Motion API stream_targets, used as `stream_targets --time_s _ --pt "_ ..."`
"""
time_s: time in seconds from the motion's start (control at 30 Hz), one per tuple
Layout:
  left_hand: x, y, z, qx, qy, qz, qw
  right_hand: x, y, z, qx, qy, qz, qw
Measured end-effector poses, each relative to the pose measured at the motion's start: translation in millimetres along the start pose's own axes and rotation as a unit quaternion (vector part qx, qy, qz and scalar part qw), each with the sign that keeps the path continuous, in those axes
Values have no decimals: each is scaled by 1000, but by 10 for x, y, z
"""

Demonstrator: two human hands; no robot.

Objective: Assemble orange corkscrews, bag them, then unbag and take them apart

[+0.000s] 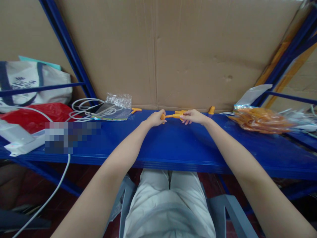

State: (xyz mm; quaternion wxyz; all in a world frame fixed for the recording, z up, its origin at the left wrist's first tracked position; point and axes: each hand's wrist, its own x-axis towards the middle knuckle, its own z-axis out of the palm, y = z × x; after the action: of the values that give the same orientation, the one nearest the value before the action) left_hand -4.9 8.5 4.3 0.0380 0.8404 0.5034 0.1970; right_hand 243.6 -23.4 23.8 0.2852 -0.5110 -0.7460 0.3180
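Note:
Above the blue shelf top (170, 145), an orange plastic piece with a ribbed, twisted-looking shaft (170, 116) spans the gap between my two hands. My left hand (156, 119) is closed on its rounded left end. On its wider right end, the fingers of my right hand (193, 116) are pinched. Whether it is one part or two joined ones, I cannot tell. Further orange pieces (180, 112) show just behind, partly hidden by my right hand. A small orange cone-shaped part (211, 110) stands right of that hand, and an angled orange part (136, 110) lies to the left.
Clear bags of orange parts (262, 120) lie at the right. On the left are a clear plastic bag (115, 110), coiled white cable (84, 107), a red bag (56, 112) and a white device (21, 138). A cardboard wall (158, 56) closes off the back.

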Motion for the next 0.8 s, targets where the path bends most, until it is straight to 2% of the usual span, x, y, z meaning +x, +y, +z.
stream_targets --time_s 0.13,0.37,0.8 --pt "-9 28 -9 1 -3 -1 1000 4 59 33 -6 7 -9 1000" --pt "-21 56 -11 -16 -3 2 1000 13 170 72 -10 66 -61 996" --pt "-16 92 1 4 -13 10 1000 41 307 28 37 24 -58 997"
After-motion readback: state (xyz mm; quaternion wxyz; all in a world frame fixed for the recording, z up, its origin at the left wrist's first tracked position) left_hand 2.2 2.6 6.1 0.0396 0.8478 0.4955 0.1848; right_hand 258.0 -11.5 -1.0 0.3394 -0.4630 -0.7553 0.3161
